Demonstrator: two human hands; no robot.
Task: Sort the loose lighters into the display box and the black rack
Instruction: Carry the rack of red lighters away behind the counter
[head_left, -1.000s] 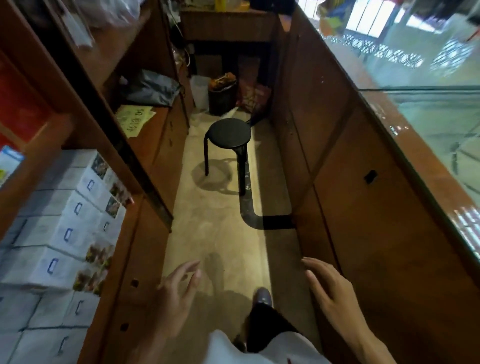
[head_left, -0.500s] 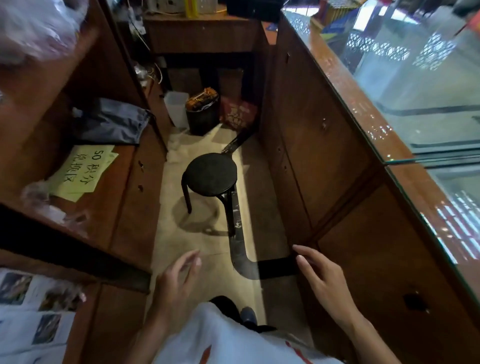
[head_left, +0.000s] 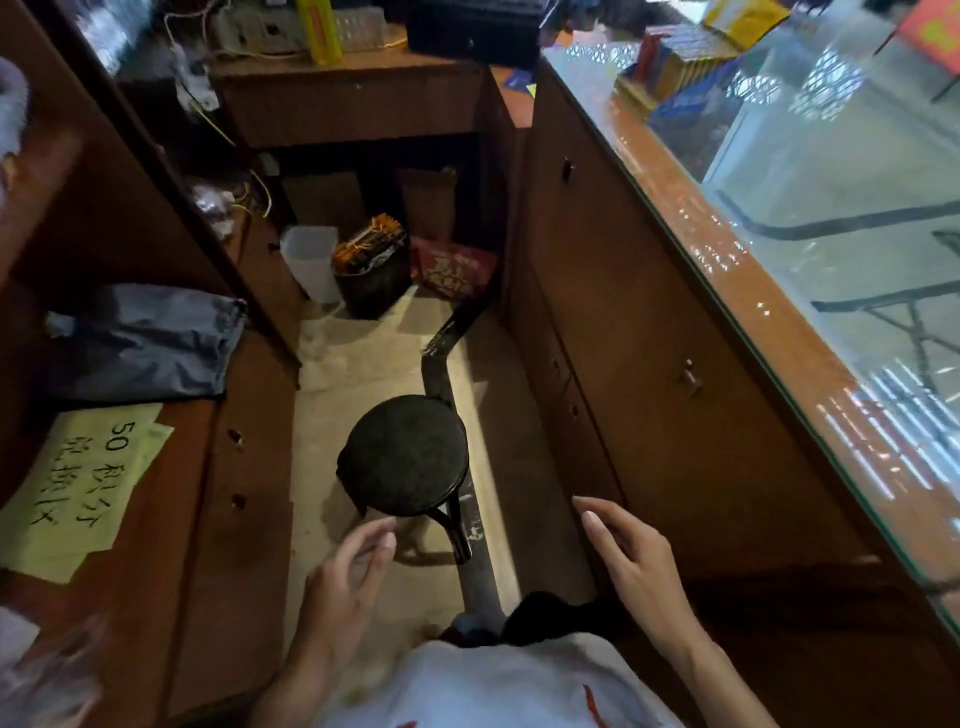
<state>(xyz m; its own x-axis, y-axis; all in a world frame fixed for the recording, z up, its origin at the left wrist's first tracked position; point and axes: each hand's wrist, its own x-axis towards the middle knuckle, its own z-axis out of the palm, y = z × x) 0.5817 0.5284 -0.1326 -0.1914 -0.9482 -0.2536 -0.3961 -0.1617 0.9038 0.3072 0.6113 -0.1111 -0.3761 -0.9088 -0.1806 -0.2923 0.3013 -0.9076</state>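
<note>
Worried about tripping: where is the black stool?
In the head view, the black stool stands mid-aisle, just ahead of the left hand, left of the counter.

1. The concrete floor (head_left: 374, 364) carries a round black stool (head_left: 404, 454), with a white tub (head_left: 311, 262), a black bin (head_left: 371, 280) and a red box (head_left: 454, 267) at the far end.
2. The left wooden shelf (head_left: 171, 519) holds a grey-blue bag (head_left: 140, 343) and a yellow handwritten sign (head_left: 78, 478).
3. The glass counter (head_left: 779, 182) bears coloured boxes (head_left: 685, 67).

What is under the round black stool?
A dark leg, pale floor and a black strip that runs along the floor beneath the stool. The stool itself covers the floor straight below it, so that part is hidden.
</note>
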